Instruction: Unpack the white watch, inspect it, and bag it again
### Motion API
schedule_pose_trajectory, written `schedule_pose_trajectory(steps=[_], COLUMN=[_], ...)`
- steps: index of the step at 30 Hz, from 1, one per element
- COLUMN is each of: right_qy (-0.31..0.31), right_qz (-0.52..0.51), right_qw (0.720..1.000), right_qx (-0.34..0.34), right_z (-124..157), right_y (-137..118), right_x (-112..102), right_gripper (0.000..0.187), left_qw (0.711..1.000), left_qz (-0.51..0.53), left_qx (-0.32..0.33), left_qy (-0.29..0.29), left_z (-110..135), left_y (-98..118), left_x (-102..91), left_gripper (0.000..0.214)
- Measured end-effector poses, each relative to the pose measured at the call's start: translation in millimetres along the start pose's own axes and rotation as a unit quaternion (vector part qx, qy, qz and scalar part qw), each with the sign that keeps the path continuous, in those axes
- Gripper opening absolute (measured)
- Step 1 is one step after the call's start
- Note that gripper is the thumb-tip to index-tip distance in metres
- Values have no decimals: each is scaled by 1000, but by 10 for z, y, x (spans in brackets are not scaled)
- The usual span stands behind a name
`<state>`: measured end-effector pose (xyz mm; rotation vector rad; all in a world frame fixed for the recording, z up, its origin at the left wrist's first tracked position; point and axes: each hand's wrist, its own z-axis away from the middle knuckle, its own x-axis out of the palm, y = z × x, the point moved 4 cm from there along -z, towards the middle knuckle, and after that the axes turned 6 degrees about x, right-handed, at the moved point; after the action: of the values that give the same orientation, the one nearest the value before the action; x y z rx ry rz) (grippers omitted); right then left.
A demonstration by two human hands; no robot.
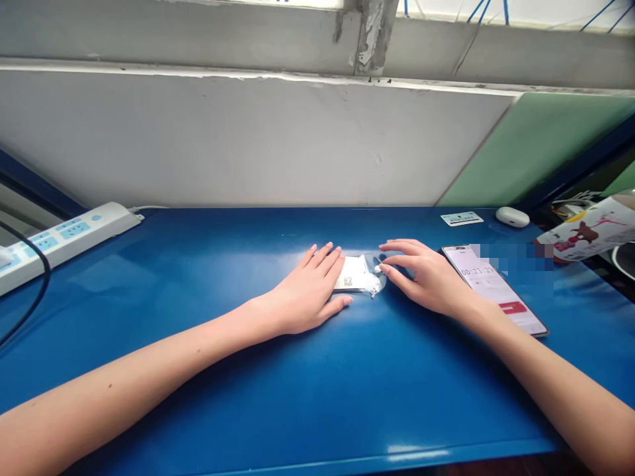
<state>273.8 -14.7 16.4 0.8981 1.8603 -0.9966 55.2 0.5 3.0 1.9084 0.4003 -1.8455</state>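
Observation:
My left hand lies flat with its fingers stretched out over the left part of a small white packet, which has a printed code square on it. Clear, shiny plastic sticks out at the packet's right end, with a tiny white piece beside it. Close to that end hovers my right hand, its fingers apart and slightly bent. Its thumb tip is right by the tiny white piece; whether they touch I cannot tell. What lies under my left palm is hidden.
A phone showing a running timer lies by my right wrist. Behind it are a printed card and a white earbud case. A printed carton stands at the right edge. A white power strip with a black cable lies left.

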Motion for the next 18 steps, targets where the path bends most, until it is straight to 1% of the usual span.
schedule_pose_trajectory(steps=[3,7,13,18], right_qy=[-10,-22,-29,-29], right_qz=[-52,-107,-118,-112], right_qw=[999,994,992,991], right_qx=[2,-22,-34,-66], right_z=[6,19,40,46], right_y=[-67,-172,-192,-215], right_x=[16,35,55,51], right_gripper=[24,23,24,27], left_qw=[1000,1000,1000,1000], left_qz=[3,-3,2,9], left_qx=[-2,1,2,5], left_qy=[0,0,17,27], left_z=[8,22,29,24], left_y=[27,82,91,85], left_x=[-12,0,15,12], left_gripper=[74,74,70,70])
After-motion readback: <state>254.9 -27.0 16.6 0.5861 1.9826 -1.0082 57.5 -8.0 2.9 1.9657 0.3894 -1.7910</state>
